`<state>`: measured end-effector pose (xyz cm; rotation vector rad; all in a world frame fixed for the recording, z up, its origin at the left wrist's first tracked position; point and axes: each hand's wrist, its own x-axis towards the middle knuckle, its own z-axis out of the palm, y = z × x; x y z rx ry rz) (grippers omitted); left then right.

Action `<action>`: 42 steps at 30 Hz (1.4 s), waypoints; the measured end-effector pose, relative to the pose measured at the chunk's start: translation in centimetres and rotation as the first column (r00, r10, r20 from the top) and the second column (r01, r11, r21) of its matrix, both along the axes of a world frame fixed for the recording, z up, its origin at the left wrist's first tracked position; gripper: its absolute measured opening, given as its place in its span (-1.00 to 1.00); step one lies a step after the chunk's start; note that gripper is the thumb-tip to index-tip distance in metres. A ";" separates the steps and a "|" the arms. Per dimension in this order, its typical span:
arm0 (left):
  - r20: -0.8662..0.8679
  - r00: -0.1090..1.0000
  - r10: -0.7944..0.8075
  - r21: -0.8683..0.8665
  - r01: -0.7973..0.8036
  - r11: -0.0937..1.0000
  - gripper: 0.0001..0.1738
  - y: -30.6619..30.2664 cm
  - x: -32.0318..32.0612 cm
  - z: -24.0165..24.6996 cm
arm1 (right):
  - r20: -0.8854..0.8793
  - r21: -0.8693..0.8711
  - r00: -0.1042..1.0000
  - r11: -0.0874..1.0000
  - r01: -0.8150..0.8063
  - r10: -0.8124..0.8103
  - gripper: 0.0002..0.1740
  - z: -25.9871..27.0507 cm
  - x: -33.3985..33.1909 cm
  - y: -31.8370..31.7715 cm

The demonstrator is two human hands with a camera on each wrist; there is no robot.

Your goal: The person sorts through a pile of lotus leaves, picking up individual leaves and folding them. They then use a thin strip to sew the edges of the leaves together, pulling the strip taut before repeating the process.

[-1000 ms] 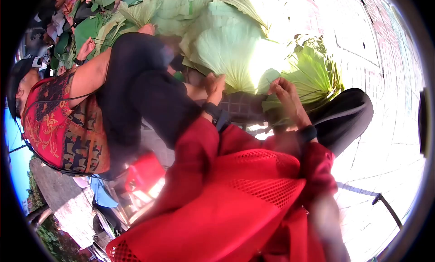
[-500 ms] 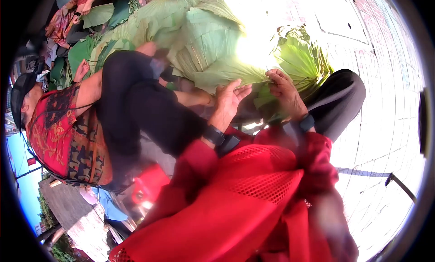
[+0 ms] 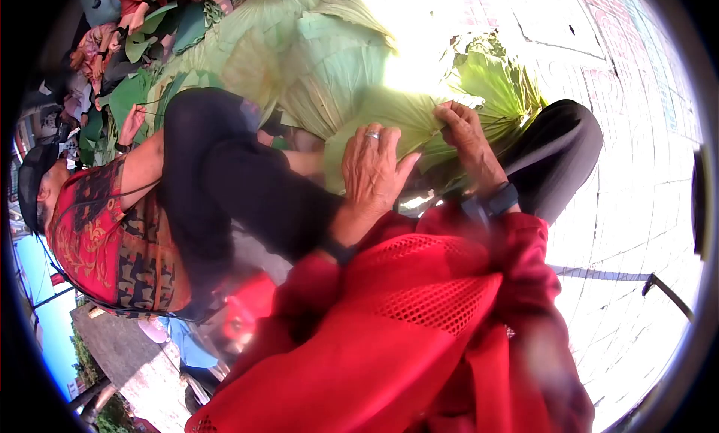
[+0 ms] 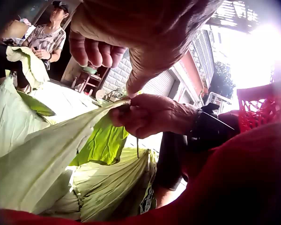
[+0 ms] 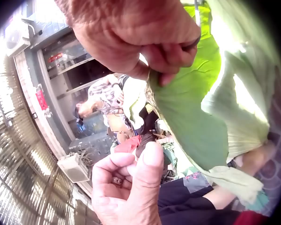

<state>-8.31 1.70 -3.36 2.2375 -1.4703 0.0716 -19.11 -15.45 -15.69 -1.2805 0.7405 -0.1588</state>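
Note:
My right hand [image 3: 472, 137] pinches the edge of a large pale green leaf [image 3: 408, 111], which looks like a lotus leaf. In the left wrist view that leaf [image 4: 56, 150] stretches up to a gathered point at the right fingertips. A thin dark strip [image 4: 137, 149] hangs below that hand. My left hand [image 3: 374, 163], with a ring on one finger, is over the near side of the leaf. Its fingers are loosely bent with the thumb out, and nothing shows between them. In the right wrist view the left hand [image 5: 131, 187] has its thumb and forefinger close together, below the leaf edge.
Overlapping leaves [image 3: 329, 51] spread ahead, with a brighter crumpled leaf [image 3: 494, 88] by my right knee [image 3: 569, 148]. On the left sits a person in a patterned red top [image 3: 97, 231]. Sunlit paving [image 3: 599, 208] lies to the right. Another person [image 4: 49, 37] holds a leaf farther off.
My left hand has left the leaf edge, first opening near the right hand, then drawing back leftward with its back showing. The right hand still pinches the leaf, now raised across my lap.

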 end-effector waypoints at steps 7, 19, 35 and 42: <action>0.033 0.999 -0.041 0.065 0.038 0.997 -0.57 -2.3 -0.7 -2.4 | 0.081 0.077 0.989 0.988 -0.132 0.126 -0.30 -0.8 -0.3 -0.3; -0.651 0.710 0.268 -0.065 -0.403 0.913 -0.82 -1.3 4.4 -4.9 | 0.250 0.070 0.968 0.997 -0.035 0.017 -0.79 5.7 1.0 0.8; -0.896 0.440 0.052 -0.109 -0.331 0.937 -0.70 -1.2 3.9 -4.7 | 0.214 -0.062 0.973 0.995 -0.073 0.085 -0.72 5.2 2.0 2.3; -0.930 0.366 0.006 -0.109 -0.291 0.951 -0.68 -1.3 3.4 -3.7 | 0.229 -0.052 0.966 0.992 -0.111 0.120 -0.79 5.9 2.2 2.2</action>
